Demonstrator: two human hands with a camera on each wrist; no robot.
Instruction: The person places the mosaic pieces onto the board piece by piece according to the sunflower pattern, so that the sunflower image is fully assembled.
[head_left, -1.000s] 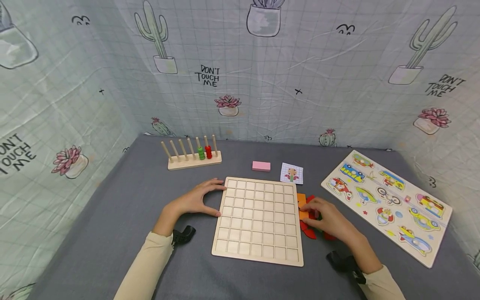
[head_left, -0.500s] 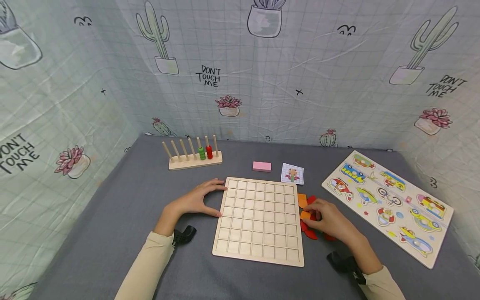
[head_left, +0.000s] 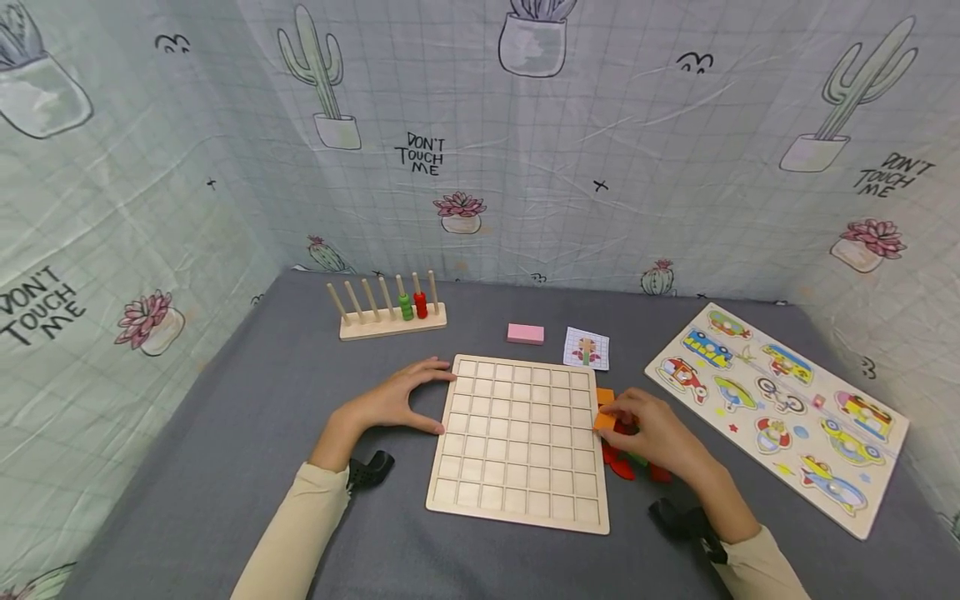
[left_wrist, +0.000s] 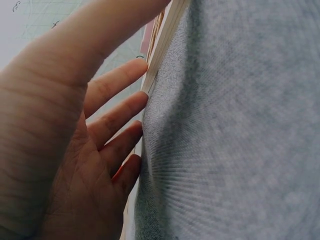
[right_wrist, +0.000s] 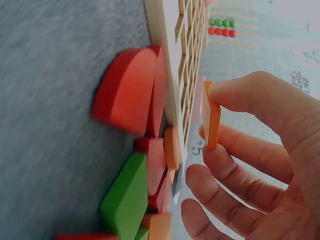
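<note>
A wooden grid board [head_left: 521,442] with square cells lies in the middle of the table. My left hand [head_left: 390,400] rests at its left edge, thumb and fingers extended and spread; the left wrist view has the fingertips [left_wrist: 142,65] against the edge. Between thumb and fingertips, my right hand [head_left: 654,432] pinches an orange square tile [right_wrist: 214,122], raised beside the board's right edge. Under and around that hand lie loose pieces: red curved ones [right_wrist: 125,92], a green block [right_wrist: 127,195] and another orange tile [head_left: 604,395]. The hand partly hides this pile in the head view.
Behind the board are a pink block [head_left: 526,334] and a small pattern card [head_left: 587,348]. A peg rack [head_left: 390,322] with green and red beads stands at the back left. A vehicle picture puzzle [head_left: 780,417] lies at the right. Patterned cloth [head_left: 480,167] surrounds the table.
My right hand has picked up the orange tile from the pile and drawn it slightly up and left towards the board's edge. The left hand has stayed at the board.
</note>
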